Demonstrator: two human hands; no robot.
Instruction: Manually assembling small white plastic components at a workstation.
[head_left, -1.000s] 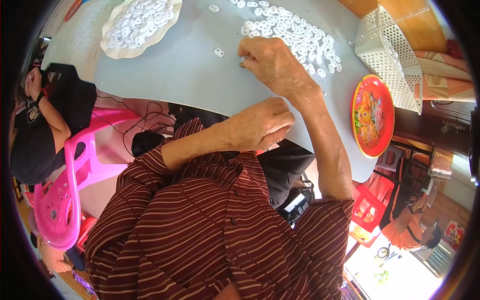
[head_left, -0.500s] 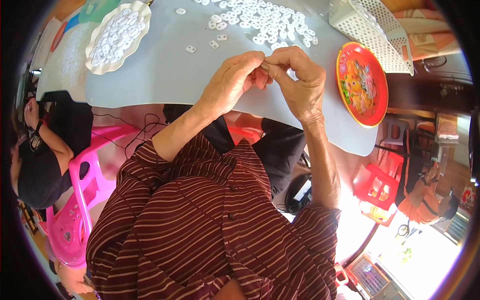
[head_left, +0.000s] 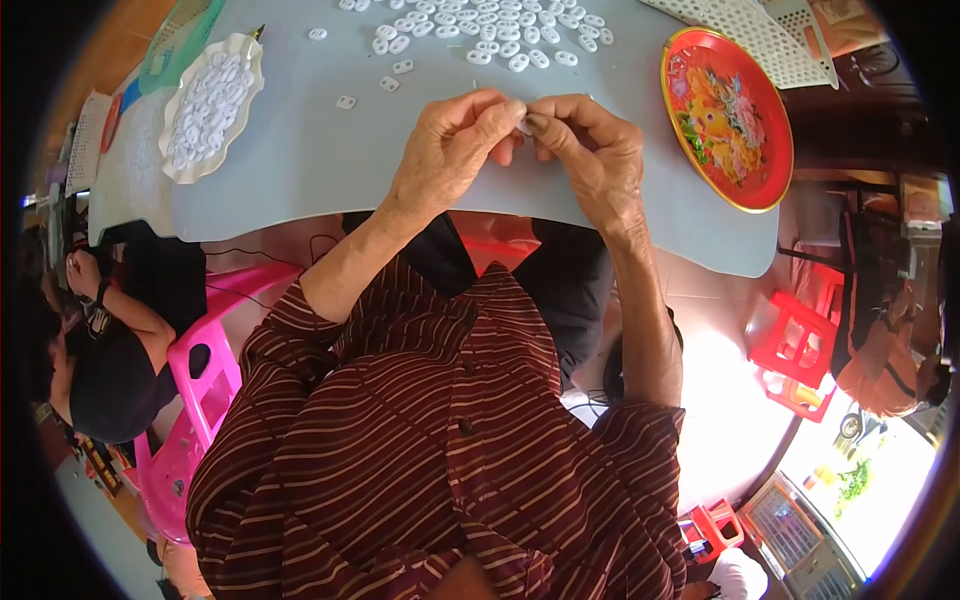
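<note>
My left hand [head_left: 452, 142] and my right hand [head_left: 598, 155] meet tip to tip over the table's near edge. Thumb and fingers are pinched on both. A small white plastic piece [head_left: 524, 127] shows between the fingertips, mostly covered by them. Beyond the hands lies a loose spread of white oval pieces with two holes each [head_left: 510, 32]. Several single ones, such as a white oval piece [head_left: 390, 84], lie apart to the left. More of them fill a pale scalloped dish [head_left: 255, 75] at the far left.
The grey table [head_left: 330, 150] ends just before my lap. On its right stand a red floral tray [head_left: 770, 165] and a white perforated basket [head_left: 740, 30]. A person in black [head_left: 115, 375] sits at left by a pink chair [head_left: 205, 385]. Red stools [head_left: 795, 340] stand at right.
The whole view has shifted, so the table things appear moved. My hands stay pinched together, with the fingers slightly rearranged. The white piece between the fingertips now shows.
</note>
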